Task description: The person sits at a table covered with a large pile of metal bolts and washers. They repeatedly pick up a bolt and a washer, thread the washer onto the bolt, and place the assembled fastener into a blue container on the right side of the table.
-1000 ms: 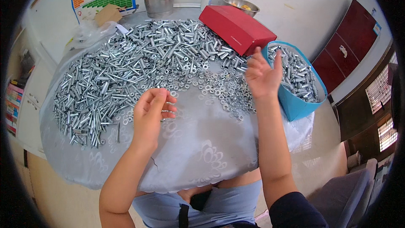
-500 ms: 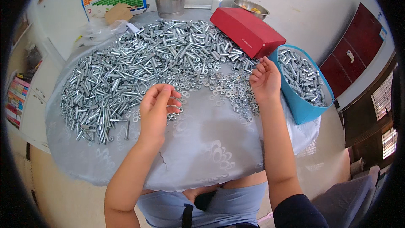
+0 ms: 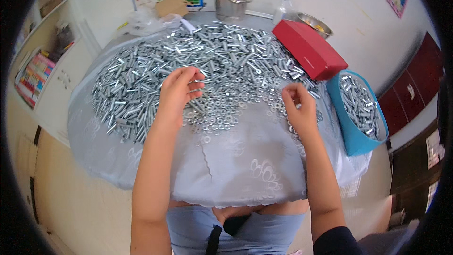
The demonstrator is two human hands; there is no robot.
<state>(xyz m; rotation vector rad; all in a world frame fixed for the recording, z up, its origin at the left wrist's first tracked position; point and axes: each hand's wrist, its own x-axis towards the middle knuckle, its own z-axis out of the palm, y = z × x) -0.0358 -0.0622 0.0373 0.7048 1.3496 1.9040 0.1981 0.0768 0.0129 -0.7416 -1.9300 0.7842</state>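
Note:
My left hand (image 3: 180,89) hovers over the middle of a broad heap of silvery metal bolts and sleeves (image 3: 141,73). Its fingers are loosely bent and apart, with nothing visible in them. Below and right of it lies a spread of loose washers and nuts (image 3: 214,118). Over the right end of those small rings is my right hand (image 3: 302,108), fingers curled and the thumb slightly away from them; I see nothing held, though the palm side is partly hidden. To its right stands a blue fabric bin (image 3: 354,137) full of metal sleeves or bolts.
A red box (image 3: 311,49) lies at the heap's back right. Behind it are a metal bowl (image 3: 325,30) and a spray bottle (image 3: 281,12). A steel pot (image 3: 232,0) and a plastic bag (image 3: 148,21) stand at the back. A grey cloth (image 3: 236,170) covers the table.
My right hand has moved away from the blue bin, left and nearer, over the washers. My left hand has reached farther over the heap. The whole view has shifted.

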